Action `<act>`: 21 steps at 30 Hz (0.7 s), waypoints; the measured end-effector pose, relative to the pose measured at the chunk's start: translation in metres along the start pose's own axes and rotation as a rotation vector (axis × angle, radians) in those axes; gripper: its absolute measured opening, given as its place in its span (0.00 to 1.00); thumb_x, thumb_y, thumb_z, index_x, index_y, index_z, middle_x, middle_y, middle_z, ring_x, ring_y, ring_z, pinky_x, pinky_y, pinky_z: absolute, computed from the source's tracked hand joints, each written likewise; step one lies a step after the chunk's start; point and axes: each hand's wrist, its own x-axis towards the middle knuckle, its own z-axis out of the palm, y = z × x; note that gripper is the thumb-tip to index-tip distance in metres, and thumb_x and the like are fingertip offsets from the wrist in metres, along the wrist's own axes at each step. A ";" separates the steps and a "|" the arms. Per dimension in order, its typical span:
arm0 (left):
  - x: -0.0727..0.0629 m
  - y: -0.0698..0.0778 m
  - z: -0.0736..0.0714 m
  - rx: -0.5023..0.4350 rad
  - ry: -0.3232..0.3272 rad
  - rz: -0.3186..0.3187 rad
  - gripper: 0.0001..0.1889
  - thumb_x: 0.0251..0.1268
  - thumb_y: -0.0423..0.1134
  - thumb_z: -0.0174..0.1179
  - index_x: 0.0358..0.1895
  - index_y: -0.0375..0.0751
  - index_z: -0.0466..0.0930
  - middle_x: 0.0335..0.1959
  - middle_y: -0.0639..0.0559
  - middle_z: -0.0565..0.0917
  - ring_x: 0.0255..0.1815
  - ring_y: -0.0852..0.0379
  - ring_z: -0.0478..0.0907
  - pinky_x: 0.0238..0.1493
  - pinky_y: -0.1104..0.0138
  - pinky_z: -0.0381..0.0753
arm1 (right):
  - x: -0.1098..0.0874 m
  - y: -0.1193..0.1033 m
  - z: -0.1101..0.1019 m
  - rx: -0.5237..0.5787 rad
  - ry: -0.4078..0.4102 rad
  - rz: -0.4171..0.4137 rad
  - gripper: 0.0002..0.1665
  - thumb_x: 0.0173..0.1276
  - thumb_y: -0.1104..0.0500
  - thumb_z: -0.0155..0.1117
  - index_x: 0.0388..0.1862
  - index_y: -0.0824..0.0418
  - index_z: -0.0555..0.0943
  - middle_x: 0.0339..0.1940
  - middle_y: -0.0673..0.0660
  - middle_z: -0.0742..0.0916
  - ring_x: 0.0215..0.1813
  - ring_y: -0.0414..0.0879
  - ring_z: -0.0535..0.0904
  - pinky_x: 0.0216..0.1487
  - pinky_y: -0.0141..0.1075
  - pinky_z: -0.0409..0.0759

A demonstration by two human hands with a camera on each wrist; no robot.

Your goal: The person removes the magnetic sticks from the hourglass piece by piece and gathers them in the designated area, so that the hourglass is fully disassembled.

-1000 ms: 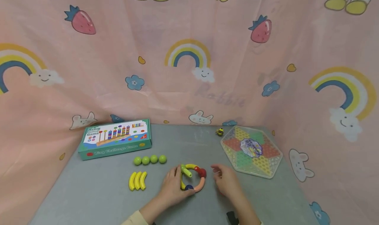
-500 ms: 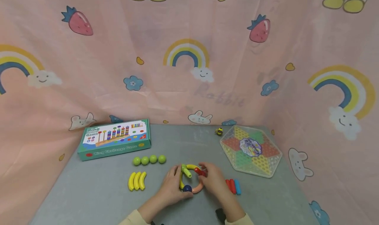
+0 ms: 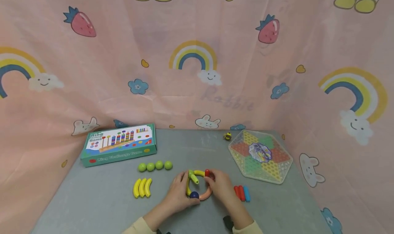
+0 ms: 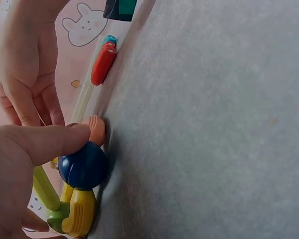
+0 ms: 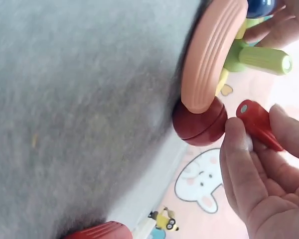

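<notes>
A ring of magnetic toy pieces lies on the table. Its parts include a dark blue ball (image 4: 83, 167), a red ball (image 5: 199, 124), a green ball (image 3: 191, 172), a salmon curved stick (image 5: 209, 55) and yellow curved sticks (image 4: 81, 214). From the green ball a straight green stick (image 3: 194, 179) juts out. My left hand (image 3: 176, 194) holds the ring's left side, thumb at the blue ball. Between thumb and fingers my right hand (image 3: 222, 186) pinches a red magnetic stick (image 5: 259, 124), a small gap from the red ball. In the head view that hand hides the red ball.
Several green balls (image 3: 159, 165) and yellow curved sticks (image 3: 142, 188) lie left of the ring. Red sticks (image 3: 241, 193) and a blue stick (image 3: 247, 194) lie right. Farther back are a game box (image 3: 120, 145), a hexagonal game board (image 3: 261, 157) and a small yellow figure (image 3: 227, 136).
My right hand has come left onto the red stick, which has turned from pointing into the ring to standing more upright. The sticks at right are uncovered. My left hand stays at the ring.
</notes>
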 end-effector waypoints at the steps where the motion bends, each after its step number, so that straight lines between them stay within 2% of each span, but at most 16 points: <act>1: 0.000 0.000 0.000 -0.002 -0.001 0.002 0.59 0.49 0.54 0.78 0.79 0.34 0.53 0.75 0.30 0.60 0.75 0.32 0.58 0.71 0.39 0.64 | 0.000 0.000 -0.001 0.014 -0.007 0.008 0.15 0.68 0.57 0.70 0.50 0.64 0.84 0.34 0.51 0.87 0.38 0.42 0.80 0.40 0.40 0.82; 7: 0.001 -0.001 -0.004 -0.022 -0.044 0.042 0.53 0.51 0.39 0.75 0.80 0.40 0.53 0.76 0.34 0.61 0.75 0.32 0.61 0.70 0.40 0.67 | -0.004 0.004 -0.013 0.107 -0.027 0.083 0.22 0.72 0.58 0.66 0.59 0.69 0.80 0.42 0.56 0.88 0.44 0.46 0.83 0.46 0.45 0.85; 10: 0.001 -0.003 -0.006 -0.036 -0.060 0.033 0.51 0.53 0.42 0.75 0.80 0.41 0.55 0.77 0.36 0.61 0.76 0.34 0.61 0.70 0.41 0.66 | -0.006 0.007 -0.022 0.113 -0.032 0.113 0.24 0.73 0.58 0.65 0.62 0.70 0.78 0.43 0.56 0.87 0.45 0.46 0.83 0.48 0.45 0.85; 13: 0.001 -0.005 -0.006 -0.041 -0.038 0.002 0.50 0.54 0.49 0.76 0.78 0.39 0.59 0.74 0.37 0.65 0.74 0.36 0.64 0.70 0.42 0.68 | -0.009 0.011 -0.028 0.145 -0.022 0.163 0.24 0.72 0.58 0.67 0.63 0.68 0.78 0.41 0.54 0.86 0.42 0.44 0.82 0.44 0.42 0.84; 16: 0.002 -0.005 -0.007 -0.042 -0.009 -0.014 0.49 0.52 0.51 0.77 0.75 0.36 0.63 0.69 0.37 0.69 0.70 0.37 0.67 0.67 0.43 0.71 | -0.012 0.017 -0.035 0.181 0.003 0.206 0.21 0.70 0.57 0.68 0.58 0.65 0.80 0.39 0.54 0.86 0.39 0.43 0.81 0.39 0.38 0.83; 21: 0.003 -0.008 -0.010 -0.036 0.001 0.028 0.43 0.56 0.48 0.75 0.72 0.34 0.67 0.64 0.40 0.74 0.65 0.41 0.73 0.64 0.46 0.75 | -0.018 0.030 -0.046 0.159 0.004 0.211 0.16 0.67 0.54 0.72 0.47 0.64 0.83 0.37 0.53 0.87 0.37 0.42 0.81 0.38 0.38 0.83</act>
